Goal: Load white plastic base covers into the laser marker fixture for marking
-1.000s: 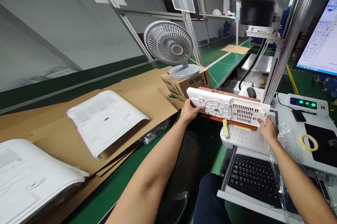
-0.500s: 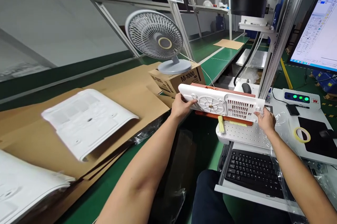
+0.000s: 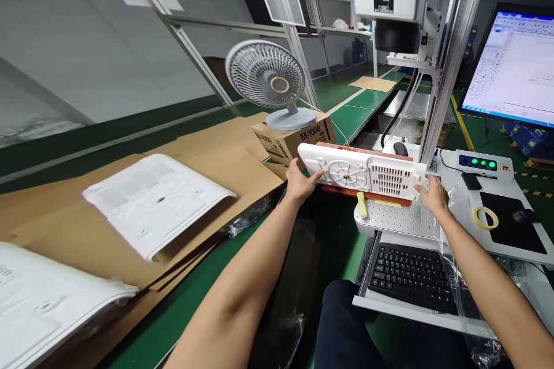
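Observation:
Both hands grip a long white plastic panel [image 3: 359, 172] with a round ribbed recess and a vented grid. My left hand [image 3: 302, 181] is closed on its left end, thumb on the front face. At the right end my right hand [image 3: 433, 193] pinches the edge. Behind and beneath the panel sits an orange-brown block [image 3: 337, 190], mostly hidden by it. A yellow strip [image 3: 362, 205] hangs below the block, over the perforated white plate [image 3: 393, 220] of the machine. The marking head [image 3: 396, 37] with its black lens hangs above.
On cardboard at the left lie two white panels [image 3: 158, 198]. A grey fan [image 3: 281, 83] stands on a carton [image 3: 298, 141]. A keyboard [image 3: 411, 274] rests in the pulled-out tray below. To the right are a tape roll [image 3: 476, 217], a mouse [image 3: 523, 216], clear plastic film and a monitor [image 3: 511, 66].
My view has tilted up and turned slightly right, showing more of the marking head. Both hands still hold the panel in nearly the same place over the block.

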Action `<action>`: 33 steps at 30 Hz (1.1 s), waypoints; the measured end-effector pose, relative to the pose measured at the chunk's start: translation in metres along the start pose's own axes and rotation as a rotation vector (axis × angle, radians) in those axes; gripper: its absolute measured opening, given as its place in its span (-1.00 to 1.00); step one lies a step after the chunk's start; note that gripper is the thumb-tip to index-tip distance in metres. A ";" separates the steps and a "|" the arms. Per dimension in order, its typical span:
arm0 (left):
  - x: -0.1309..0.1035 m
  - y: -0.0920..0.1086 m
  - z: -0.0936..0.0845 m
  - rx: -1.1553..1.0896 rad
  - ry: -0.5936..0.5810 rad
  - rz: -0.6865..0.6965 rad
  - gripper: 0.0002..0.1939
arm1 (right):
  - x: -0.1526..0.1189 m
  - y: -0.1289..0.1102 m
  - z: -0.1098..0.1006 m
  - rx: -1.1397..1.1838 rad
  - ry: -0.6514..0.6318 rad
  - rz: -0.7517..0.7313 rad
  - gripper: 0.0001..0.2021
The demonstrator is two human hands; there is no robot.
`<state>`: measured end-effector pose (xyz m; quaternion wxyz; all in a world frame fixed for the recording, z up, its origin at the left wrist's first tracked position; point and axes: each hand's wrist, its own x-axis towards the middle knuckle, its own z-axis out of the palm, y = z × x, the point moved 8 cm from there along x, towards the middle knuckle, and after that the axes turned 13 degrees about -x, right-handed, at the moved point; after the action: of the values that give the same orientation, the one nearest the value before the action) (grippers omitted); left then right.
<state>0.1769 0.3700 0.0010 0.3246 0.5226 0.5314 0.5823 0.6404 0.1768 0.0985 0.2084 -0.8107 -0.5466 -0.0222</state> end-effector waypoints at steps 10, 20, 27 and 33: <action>-0.212 0.067 0.042 -0.087 -0.149 0.183 -0.69 | -0.170 0.060 -0.157 0.540 -0.030 -0.097 -0.61; -0.466 0.099 0.194 -0.082 -0.932 0.352 -0.73 | -0.293 0.128 -0.237 0.562 0.078 0.138 -0.70; -0.536 0.092 0.271 0.172 -1.163 0.497 -0.42 | -0.306 0.133 -0.227 0.559 0.041 0.114 -0.72; -0.533 0.104 0.294 0.314 -1.262 0.471 -0.12 | -0.298 0.124 -0.209 0.598 -0.043 0.072 -0.73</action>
<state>0.6051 -0.0691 -0.0722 0.3570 0.9039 0.1910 0.1377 0.6716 -0.1989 0.1716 0.4269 -0.7326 -0.5039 0.1645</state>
